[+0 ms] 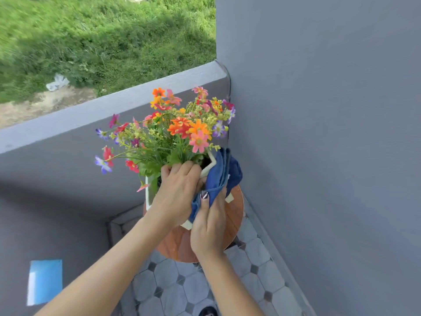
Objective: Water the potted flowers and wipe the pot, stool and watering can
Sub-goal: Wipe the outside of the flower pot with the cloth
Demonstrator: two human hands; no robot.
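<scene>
A white angular pot (149, 195) full of colourful flowers (173, 131) stands on a round wooden stool (234, 213) in the balcony corner. My left hand (177, 192) grips the pot's near rim, fingers curled over the edge among the stems. My right hand (209, 222) holds a blue cloth (221, 176) pressed against the pot's right side and rim. Both hands hide most of the pot's front. The watering can is out of sight.
A grey wall (319, 133) rises close on the right. A low grey parapet (114, 103) runs behind the flowers, with grass beyond it. Grey patterned floor tiles (182, 288) lie below the stool. A blue rectangle (45, 281) shows at the lower left.
</scene>
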